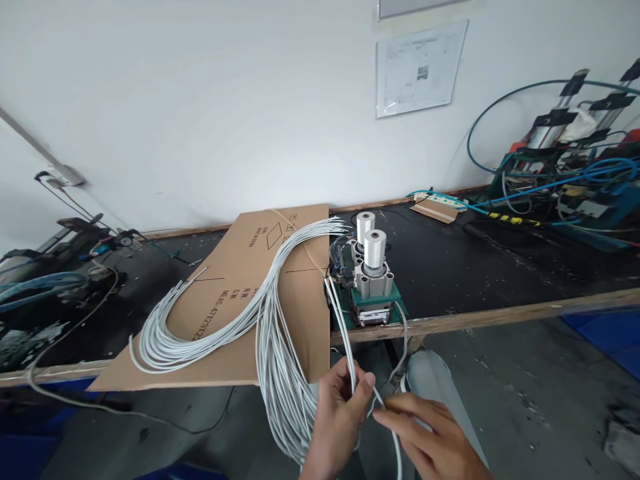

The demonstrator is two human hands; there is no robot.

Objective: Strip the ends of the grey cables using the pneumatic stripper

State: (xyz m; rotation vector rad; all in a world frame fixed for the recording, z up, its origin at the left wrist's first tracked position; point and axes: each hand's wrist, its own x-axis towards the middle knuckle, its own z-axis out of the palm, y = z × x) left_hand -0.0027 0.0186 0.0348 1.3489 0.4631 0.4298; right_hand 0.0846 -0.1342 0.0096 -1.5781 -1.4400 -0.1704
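Note:
Between the thumb and fingers of my left hand (339,410) are pinched white cables (345,328), which run up to the small pneumatic clamp (374,287) at the bench edge. Beside it on the right, my right hand (433,430) has its fingers closed around a white cable that hangs down past them. A large bundle of white cables (200,348) lies in a curve over a flat cardboard sheet (237,243). Part of the bundle droops off the bench edge and passes behind my left hand. The clamp has two knurled silver cylinders on top and a green base.
The black bench (500,273) runs along a white wall with a posted sheet (423,70). More machines with blue hoses (560,183) stand at the right, and further equipment (65,287) at the left. A power strip (440,199) lies at the back. My leg (440,383) shows below the edge.

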